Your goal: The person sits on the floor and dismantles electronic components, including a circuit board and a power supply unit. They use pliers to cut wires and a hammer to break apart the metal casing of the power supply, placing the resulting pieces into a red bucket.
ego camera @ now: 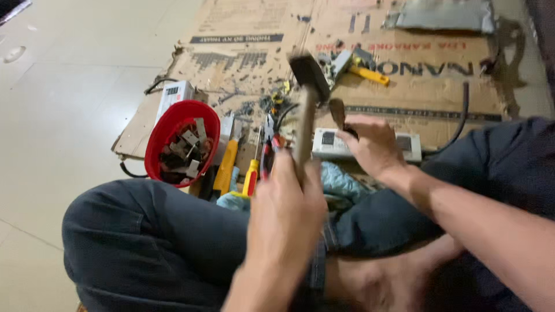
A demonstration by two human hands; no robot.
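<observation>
On the cardboard (439, 98) spread over the floor, near its front edge, a white box (332, 144) is lain flat, and the right hand (373, 144) is rested on it. A short brown tool (337, 112) is pinched upright in the fingers of that hand, so its grip is clamped on the tool. A hammer (306, 110) is held raised in the left hand (286, 202), whose grip is closed around the wooden handle, with the dark head above and just left of the tool. Toward the left edge of the cardboard a red bowl (159, 130) is set, filled with small metal parts. Between bowl and hammer, a yellow knife (225, 167), a yellow screwdriver (251, 176) and red pliers (267, 150) are laid side by side. Near the far edge a yellow-handled tool (370, 74) is seen. Crossed legs in dark trousers (150, 231) are seen at the front, with a blue cloth (341, 182) lying on them.
</observation>
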